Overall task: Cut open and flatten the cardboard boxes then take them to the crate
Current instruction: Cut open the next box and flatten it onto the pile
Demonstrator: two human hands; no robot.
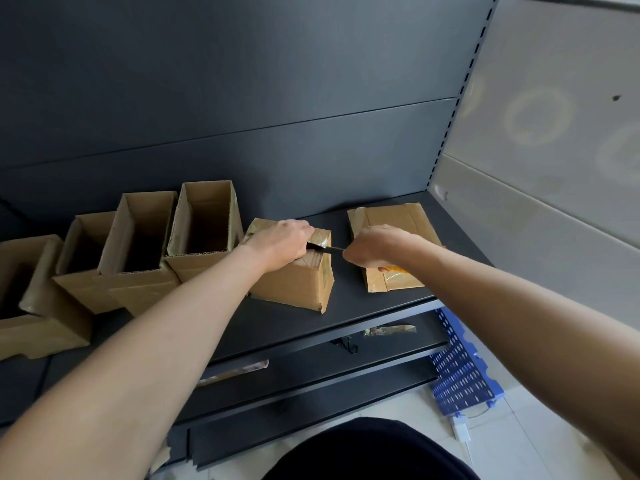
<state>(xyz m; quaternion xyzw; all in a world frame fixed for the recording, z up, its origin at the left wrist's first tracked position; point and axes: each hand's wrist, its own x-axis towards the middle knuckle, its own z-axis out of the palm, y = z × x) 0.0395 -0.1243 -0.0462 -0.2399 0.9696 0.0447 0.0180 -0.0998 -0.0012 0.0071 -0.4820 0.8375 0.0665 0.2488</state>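
Gripping the box (298, 282) from above, the left hand (280, 242) has its fingers curled over the top panel's far edge, with the palm on the taped lid. The box stands upright on the dark shelf (363, 306), near the middle of the view.

At three o'clock from the box, the right hand (375, 247) is closed in a fist around a knife (332, 249). The dark blade points to nine o'clock and meets the box top just beside the left hand's fingertips. A bit of yellow handle shows under the right wrist.

A flat box (391, 220) lies on the shelf beneath and behind the right hand, at two o'clock from the box, apart from it.

Four open boxes (207, 220) stand in a row at nine o'clock from the box, mouths up. The nearest touches the box's left side, and the rest run off to the frame's left edge.

A blue perforated crate (460, 368) sits on the floor at five o'clock from the box, beside the end of the shelf. A tape scrap (389, 330) lies on the lower shelf, at six o'clock from the flat box.
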